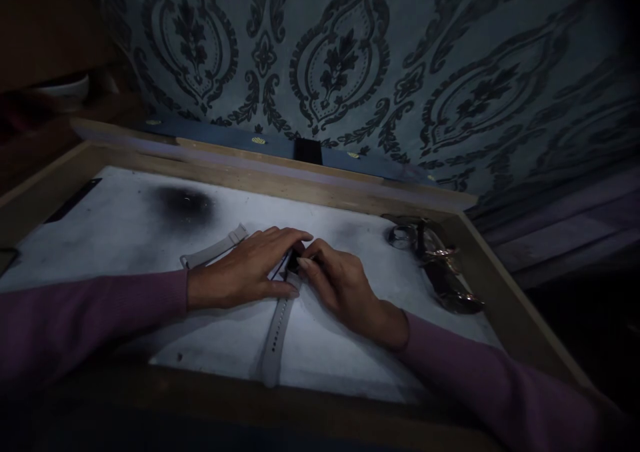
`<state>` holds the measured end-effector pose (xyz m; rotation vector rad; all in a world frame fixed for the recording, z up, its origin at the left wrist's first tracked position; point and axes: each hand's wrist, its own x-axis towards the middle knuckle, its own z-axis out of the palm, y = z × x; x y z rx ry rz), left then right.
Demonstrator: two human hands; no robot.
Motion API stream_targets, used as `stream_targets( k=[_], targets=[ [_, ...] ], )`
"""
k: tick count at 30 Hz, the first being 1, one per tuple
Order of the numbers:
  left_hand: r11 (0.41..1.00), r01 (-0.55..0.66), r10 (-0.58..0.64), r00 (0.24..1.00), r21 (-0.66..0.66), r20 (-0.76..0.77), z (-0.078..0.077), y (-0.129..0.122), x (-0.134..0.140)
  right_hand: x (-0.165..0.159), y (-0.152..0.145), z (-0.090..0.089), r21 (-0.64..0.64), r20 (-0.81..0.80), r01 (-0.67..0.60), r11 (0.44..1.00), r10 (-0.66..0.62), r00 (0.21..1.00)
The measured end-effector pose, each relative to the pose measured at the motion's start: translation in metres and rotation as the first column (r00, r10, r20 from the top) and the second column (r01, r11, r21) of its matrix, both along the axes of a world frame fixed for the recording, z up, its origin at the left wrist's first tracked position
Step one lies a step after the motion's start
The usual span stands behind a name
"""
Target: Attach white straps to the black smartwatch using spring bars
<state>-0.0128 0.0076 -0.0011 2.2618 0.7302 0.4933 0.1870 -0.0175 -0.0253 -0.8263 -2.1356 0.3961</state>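
Observation:
A watch [293, 263] with a dark case is held between my two hands near the middle of the white surface. From its near side a pale grey strap [277, 335] with a row of holes runs toward me. My left hand [243, 269] is closed round the watch, thumb by the strap's upper end and fingers arched over the far side. With thumb and fingertips, my right hand [347, 285] pinches the right side of the case. My fingers partly hide the case. Just behind my left hand lies a second grey strap piece [214, 249], separate from the watch.
A raised wooden rim [280, 180] surrounds the white surface [350, 365]. Several dark, shiny items, perhaps watches [440, 265], lie along the right side. A dark patch [183, 204] marks the back left, and a thin black object [74, 201] rests at the left rim.

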Motion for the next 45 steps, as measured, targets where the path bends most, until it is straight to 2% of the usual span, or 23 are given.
stream_targets(
  k=[4,12,27,34,40,45],
  targets=[
    [1.0,0.001,-0.002,1.0,0.013,0.015,-0.0016,0.0005,-0.0001,-0.0009,-0.0002,-0.0002,0.037,0.031,-0.008,0.999,0.006,0.999],
    [0.999,0.014,-0.015,1.0,0.03,0.014,-0.0001,0.0006,0.0007,-0.0012,0.0002,0.004,-0.095,-0.053,0.007,0.995,-0.012,0.999],
    [1.0,0.013,-0.013,1.0,0.016,0.009,-0.0004,0.0006,-0.0002,-0.0011,-0.0005,0.0055,-0.139,-0.072,0.004,0.99,-0.014,0.997],
    [1.0,0.008,-0.008,1.0,0.021,0.013,0.0007,0.0006,0.0006,-0.0002,0.0,0.0039,-0.115,-0.049,0.001,0.993,-0.007,0.999],
    [1.0,0.005,-0.006,1.0,0.014,0.025,-0.0016,0.0005,-0.0002,-0.0006,-0.0009,0.0001,-0.011,0.009,0.014,1.0,-0.013,1.0],
    [1.0,0.009,-0.01,1.0,0.018,0.017,0.0003,0.0004,0.0003,-0.0013,0.0,0.0019,-0.063,-0.028,-0.002,0.998,0.0,1.0]
  ],
)
